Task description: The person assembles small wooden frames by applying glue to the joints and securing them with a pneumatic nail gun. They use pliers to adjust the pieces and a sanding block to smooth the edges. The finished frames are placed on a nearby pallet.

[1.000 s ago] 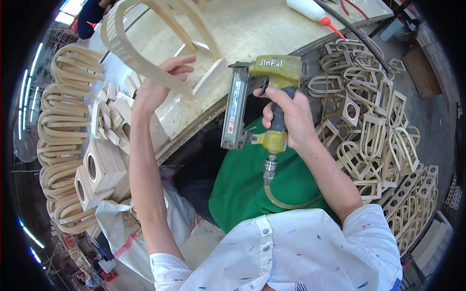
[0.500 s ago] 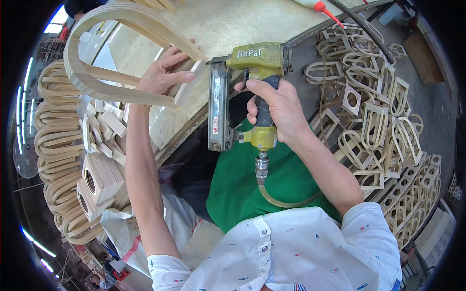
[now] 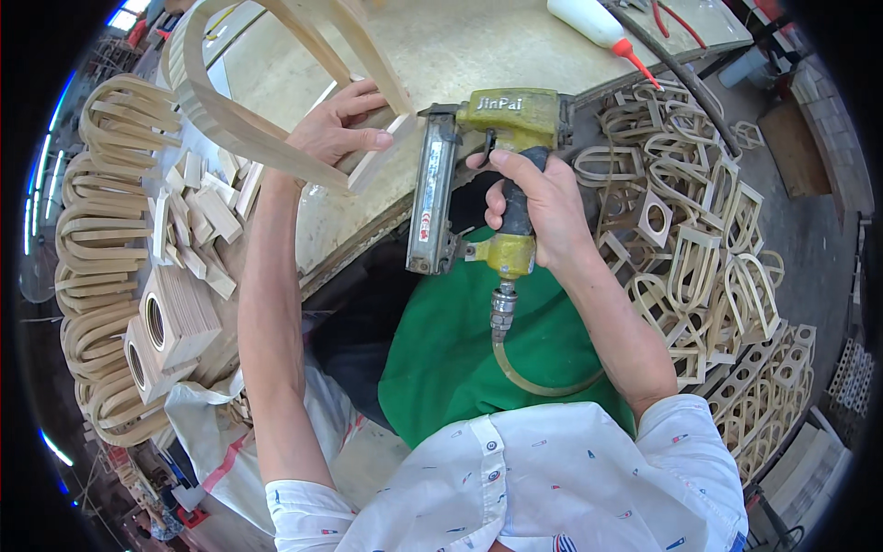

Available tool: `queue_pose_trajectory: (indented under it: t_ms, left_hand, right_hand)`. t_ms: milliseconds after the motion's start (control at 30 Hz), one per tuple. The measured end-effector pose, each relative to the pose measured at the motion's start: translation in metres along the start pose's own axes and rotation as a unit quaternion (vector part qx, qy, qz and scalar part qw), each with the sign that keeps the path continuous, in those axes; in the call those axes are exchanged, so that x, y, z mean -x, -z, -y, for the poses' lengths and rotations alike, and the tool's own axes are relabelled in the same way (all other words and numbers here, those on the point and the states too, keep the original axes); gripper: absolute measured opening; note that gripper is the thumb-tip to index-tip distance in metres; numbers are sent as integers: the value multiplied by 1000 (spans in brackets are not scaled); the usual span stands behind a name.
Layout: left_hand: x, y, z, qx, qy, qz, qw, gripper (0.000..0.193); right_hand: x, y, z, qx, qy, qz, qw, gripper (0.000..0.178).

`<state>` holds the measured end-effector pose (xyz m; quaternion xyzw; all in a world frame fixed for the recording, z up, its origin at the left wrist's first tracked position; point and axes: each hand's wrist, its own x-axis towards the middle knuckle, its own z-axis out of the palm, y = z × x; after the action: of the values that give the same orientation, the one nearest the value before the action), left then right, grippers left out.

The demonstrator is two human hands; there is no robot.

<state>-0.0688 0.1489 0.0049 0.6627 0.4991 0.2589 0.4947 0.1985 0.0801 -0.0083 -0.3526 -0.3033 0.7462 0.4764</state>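
Left hand (image 3: 329, 136) holds a wooden arch (image 3: 230, 133) over the stained table (image 3: 441, 55), right hand (image 3: 550, 204) a nail gun (image 3: 515, 115); frames (image 3: 682, 267) crowd the floor (image 3: 814, 253).

Your pale, glossy-topped workbench (image 3: 460, 51) carries a white plastic bottle with a red nozzle (image 3: 589, 23) and small, oblong pale-wood blocks (image 3: 202, 207) heaped at your left; at your right, arched pale-wood frames (image 3: 696, 267) pile on the grey floor (image 3: 817, 248).
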Motion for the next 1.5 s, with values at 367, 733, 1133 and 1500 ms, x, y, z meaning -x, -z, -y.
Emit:
queue_pose_trajectory:
  t_ms: [367,733,1133,1500]
  left_hand:
    - [4,5,2,-20,-29,1,999,59]
    - [3,1,10,-64,-72,-19,995,58]
    - [-1,1,15,-66,-65,-24,995,61]
    - [0,-1,7,-21,-49,-6,999,61]
  right_hand:
    - [3,-3,15,45,3,21,999,25]
    - [8,-16,92,520,90,143,837,36]
    - [-17,9,23,784,464,252,326,48]
    - [-14,8,21,780,471,236,339,48]
